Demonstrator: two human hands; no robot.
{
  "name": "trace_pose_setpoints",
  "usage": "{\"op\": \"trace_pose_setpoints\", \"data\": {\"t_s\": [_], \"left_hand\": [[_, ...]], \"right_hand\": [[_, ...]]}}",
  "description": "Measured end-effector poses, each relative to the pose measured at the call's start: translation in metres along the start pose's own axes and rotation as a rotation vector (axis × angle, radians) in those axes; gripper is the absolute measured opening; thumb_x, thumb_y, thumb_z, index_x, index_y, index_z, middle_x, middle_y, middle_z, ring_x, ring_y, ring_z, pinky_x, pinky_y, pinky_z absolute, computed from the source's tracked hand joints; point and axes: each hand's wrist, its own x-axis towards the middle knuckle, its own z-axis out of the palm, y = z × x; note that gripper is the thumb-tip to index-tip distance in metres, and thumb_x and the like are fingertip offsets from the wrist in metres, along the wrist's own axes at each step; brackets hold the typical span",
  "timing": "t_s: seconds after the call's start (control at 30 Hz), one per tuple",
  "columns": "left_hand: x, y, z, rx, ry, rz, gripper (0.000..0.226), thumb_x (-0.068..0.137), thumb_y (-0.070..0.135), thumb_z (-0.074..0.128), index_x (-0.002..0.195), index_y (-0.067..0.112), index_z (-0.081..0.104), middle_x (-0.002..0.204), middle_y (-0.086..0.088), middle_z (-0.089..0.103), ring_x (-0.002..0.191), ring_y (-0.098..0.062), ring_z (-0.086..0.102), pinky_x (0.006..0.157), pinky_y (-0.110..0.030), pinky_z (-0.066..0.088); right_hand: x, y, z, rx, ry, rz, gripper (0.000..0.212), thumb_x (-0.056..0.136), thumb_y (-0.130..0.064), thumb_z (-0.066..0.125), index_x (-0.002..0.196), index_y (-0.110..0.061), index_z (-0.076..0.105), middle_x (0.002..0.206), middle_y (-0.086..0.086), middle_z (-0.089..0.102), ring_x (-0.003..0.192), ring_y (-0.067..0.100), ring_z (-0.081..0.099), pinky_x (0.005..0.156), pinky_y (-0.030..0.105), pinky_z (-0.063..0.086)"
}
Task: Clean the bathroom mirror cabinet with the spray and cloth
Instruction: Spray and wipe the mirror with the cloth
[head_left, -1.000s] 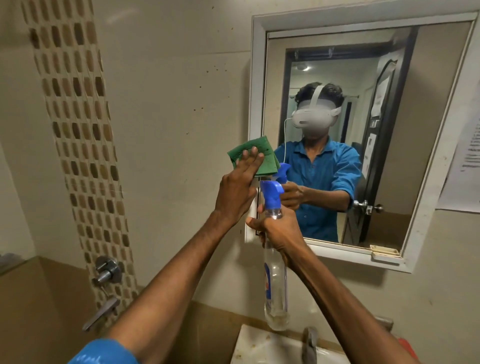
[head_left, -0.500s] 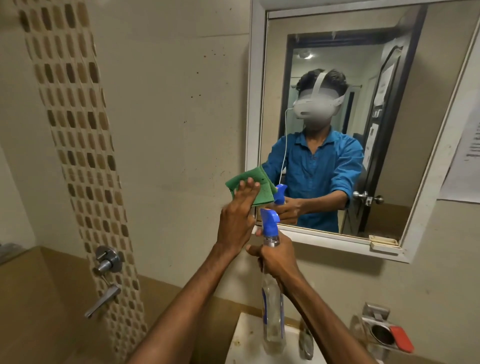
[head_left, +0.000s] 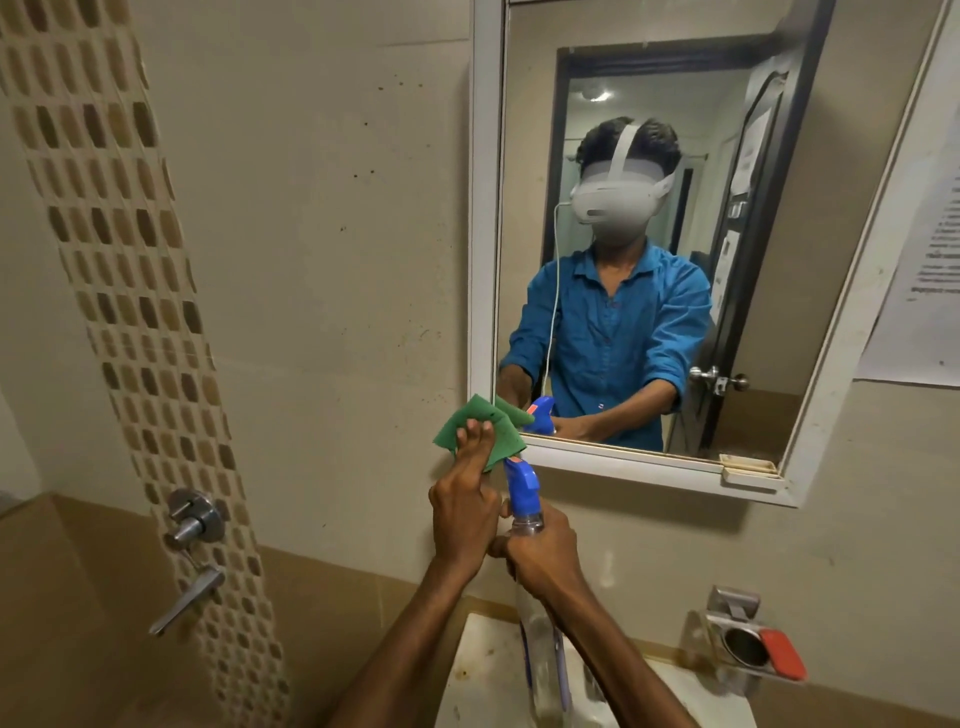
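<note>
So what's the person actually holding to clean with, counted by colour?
Green: 1, the cloth, pressed by the left hand.
Blue-topped: 1, the spray bottle, gripped by the right hand.
Total: 2.

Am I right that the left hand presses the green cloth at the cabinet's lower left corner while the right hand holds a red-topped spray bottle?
Not quite: the head view shows the spray bottle has a blue top. The left hand does press the green cloth at the cabinet corner, and the right hand holds the bottle.
</note>
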Motion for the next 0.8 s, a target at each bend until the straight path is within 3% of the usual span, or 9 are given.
{"op": "trace_pose_setpoints", "data": {"t_s": [0.1, 0.2, 0.27, 0.37, 0.53, 0.67, 0.8], "left_hand": [[-0.005, 0.012, 0.008, -0.05, 0.055, -0.162, 0.063, 0.081, -0.009, 0.054, 0.135, 0.023, 0.049, 0.134, -0.002, 0.055, 0.103, -0.028, 0.065, 0.084, -0.03, 0.053], [-0.006, 0.028, 0.016, -0.057, 0.077, -0.335, 0.068, 0.078, -0.007, 0.052, 0.135, 0.031, 0.048, 0.108, -0.014, 0.07, 0.074, -0.025, 0.061, 0.068, -0.022, 0.038], [-0.005, 0.039, 0.02, -0.063, 0.093, -0.394, 0.066, 0.08, -0.003, 0.052, 0.136, 0.032, 0.048, 0.107, -0.016, 0.069, 0.079, -0.029, 0.061, 0.072, -0.027, 0.041], [-0.008, 0.057, 0.031, -0.082, 0.102, -0.408, 0.059, 0.083, 0.0, 0.054, 0.134, 0.028, 0.052, 0.118, -0.013, 0.065, 0.095, -0.034, 0.062, 0.083, -0.034, 0.048], [-0.02, 0.088, 0.056, -0.121, 0.11, -0.423, 0.053, 0.081, 0.003, 0.056, 0.129, 0.025, 0.058, 0.123, -0.008, 0.064, 0.099, -0.034, 0.063, 0.083, -0.034, 0.049], [-0.026, 0.104, 0.068, -0.143, 0.09, -0.452, 0.047, 0.084, 0.006, 0.059, 0.128, 0.021, 0.059, 0.124, -0.008, 0.063, 0.104, -0.031, 0.062, 0.087, -0.036, 0.049], [-0.035, 0.124, 0.077, -0.174, 0.055, -0.426, 0.045, 0.085, 0.009, 0.06, 0.128, 0.021, 0.059, 0.127, -0.006, 0.062, 0.105, -0.029, 0.061, 0.089, -0.035, 0.05]], "right_hand": [[0.0, 0.002, -0.005, -0.014, 0.059, 0.002, 0.026, 0.07, -0.004, 0.077, 0.091, -0.009, 0.062, 0.085, 0.02, 0.07, 0.07, 0.032, 0.063, 0.072, 0.044, 0.059], [-0.001, 0.004, -0.017, 0.016, 0.099, -0.008, 0.028, 0.073, -0.005, 0.074, 0.097, -0.017, 0.065, 0.082, 0.014, 0.07, 0.068, 0.028, 0.064, 0.071, 0.043, 0.06], [-0.002, 0.008, -0.027, 0.03, 0.096, -0.007, 0.032, 0.072, -0.007, 0.074, 0.1, -0.019, 0.066, 0.08, 0.012, 0.07, 0.067, 0.028, 0.064, 0.07, 0.044, 0.06], [-0.006, 0.016, -0.042, -0.033, 0.154, -0.012, 0.019, 0.073, -0.008, 0.073, 0.089, -0.014, 0.065, 0.077, 0.012, 0.069, 0.072, 0.035, 0.066, 0.071, 0.047, 0.06], [-0.014, 0.029, -0.076, -0.026, 0.223, -0.011, 0.023, 0.079, -0.007, 0.073, 0.097, -0.017, 0.064, 0.08, 0.008, 0.067, 0.078, 0.034, 0.067, 0.077, 0.048, 0.06], [-0.019, 0.038, -0.096, -0.08, 0.3, -0.005, 0.021, 0.071, -0.008, 0.074, 0.086, -0.015, 0.062, 0.074, 0.007, 0.066, 0.072, 0.032, 0.064, 0.068, 0.04, 0.055], [-0.021, 0.047, -0.113, -0.054, 0.344, -0.014, 0.023, 0.076, -0.011, 0.074, 0.091, -0.024, 0.063, 0.075, 0.003, 0.066, 0.072, 0.025, 0.064, 0.069, 0.038, 0.055]]}}
